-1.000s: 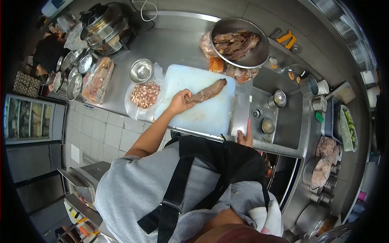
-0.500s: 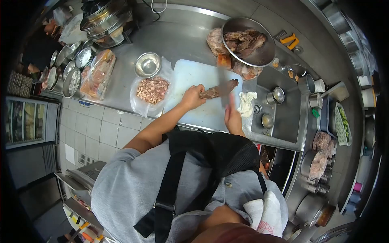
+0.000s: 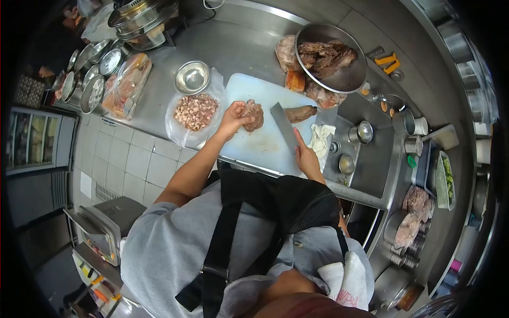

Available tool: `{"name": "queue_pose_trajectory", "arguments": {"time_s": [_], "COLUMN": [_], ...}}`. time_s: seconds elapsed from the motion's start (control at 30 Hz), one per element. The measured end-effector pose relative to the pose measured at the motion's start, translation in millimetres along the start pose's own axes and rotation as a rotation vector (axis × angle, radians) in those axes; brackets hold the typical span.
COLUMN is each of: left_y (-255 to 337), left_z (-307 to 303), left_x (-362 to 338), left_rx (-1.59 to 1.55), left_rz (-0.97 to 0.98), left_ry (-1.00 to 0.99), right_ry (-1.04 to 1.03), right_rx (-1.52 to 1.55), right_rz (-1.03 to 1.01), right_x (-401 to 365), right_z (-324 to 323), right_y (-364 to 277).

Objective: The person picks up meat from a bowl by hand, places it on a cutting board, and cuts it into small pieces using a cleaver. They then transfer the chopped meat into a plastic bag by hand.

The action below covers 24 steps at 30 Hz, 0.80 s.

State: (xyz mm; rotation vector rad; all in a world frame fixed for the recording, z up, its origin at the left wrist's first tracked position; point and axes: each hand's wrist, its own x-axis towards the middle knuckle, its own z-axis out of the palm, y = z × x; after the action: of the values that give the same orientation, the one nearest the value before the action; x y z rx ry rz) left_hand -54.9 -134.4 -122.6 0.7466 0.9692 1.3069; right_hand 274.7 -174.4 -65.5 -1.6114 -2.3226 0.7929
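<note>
My left hand (image 3: pixel 232 121) is closed on the edge of a brown piece of meat (image 3: pixel 255 117) over the left half of the white cutting board (image 3: pixel 254 146). In my right hand (image 3: pixel 306 160) is a cleaver (image 3: pixel 284 126), its broad blade slanting up and left across the board. A second brown chunk of meat (image 3: pixel 301 113) lies right of the blade, near the board's right edge. Left of the board, diced meat (image 3: pixel 196 112) rests on a plastic bag, with a metal bowl (image 3: pixel 192 78) just behind it.
A large bowl (image 3: pixel 356 79) of meat pieces stands at the back right beside bagged meat (image 3: pixel 287 53). A white cloth (image 3: pixel 321 140) lies between the board and the sink (image 3: pixel 366 168). More bagged meat (image 3: pixel 127 87) and several metal bowls (image 3: pixel 110 62) sit at the left.
The long piece of meat is now in two separated parts. My left hand has moved left with one part. The cleaver, blurred earlier, now shows clearly, slightly left of before.
</note>
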Motion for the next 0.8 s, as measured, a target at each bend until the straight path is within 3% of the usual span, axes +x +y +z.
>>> {"name": "queue_pose_trajectory", "arguments": {"time_s": [0.2, 0.37, 0.47, 0.53, 0.57, 0.63, 0.7, 0.77, 0.8], "left_y": [9.5, 21.8, 39.8, 62.8, 55.8, 31.6, 18.5, 7.8, 6.8], "left_z": [17.5, 39.9, 58.7, 82.9, 83.2, 78.3, 72.6, 73.5, 74.9], "left_x": [-33.4, -65.4, -72.7, -79.2, -82.1, -85.1, -92.6, -105.5, -109.8], "left_rx": [-0.230, -0.466, -0.302, 0.783, 0.784, 1.301, 1.303, 1.092, 1.096], "left_rz": [-0.001, -0.029, -0.006, -0.012, -0.020, 0.308, 0.328, 0.332, 0.324], "left_ry": [-0.106, -0.164, -0.225, -0.199, -0.188, -0.247, -0.178, 0.131, 0.185], "right_ry": [-0.048, -0.157, -0.157, -0.156, -0.158, -0.170, -0.259, -0.257, -0.254], "right_rx": [-0.053, 0.139, 0.290, 0.361, 0.381, 0.399, 0.309, 0.311, 0.309], "right_rz": [0.003, -0.013, -0.030, -0.037, -0.038, -0.044, -0.037, -0.072, -0.112], "right_x": [53.0, 16.8, -11.8, -18.0, -20.5, -22.4, -16.6, -12.8, -12.5], "right_z": [-7.2, -19.6, -13.5, -12.5, -14.3, -26.6, -41.8, -41.9, -43.5], "right_y": [8.3, 18.7, 44.4, 54.5, 57.8, 59.8, 58.5, 67.6, 71.4]}}
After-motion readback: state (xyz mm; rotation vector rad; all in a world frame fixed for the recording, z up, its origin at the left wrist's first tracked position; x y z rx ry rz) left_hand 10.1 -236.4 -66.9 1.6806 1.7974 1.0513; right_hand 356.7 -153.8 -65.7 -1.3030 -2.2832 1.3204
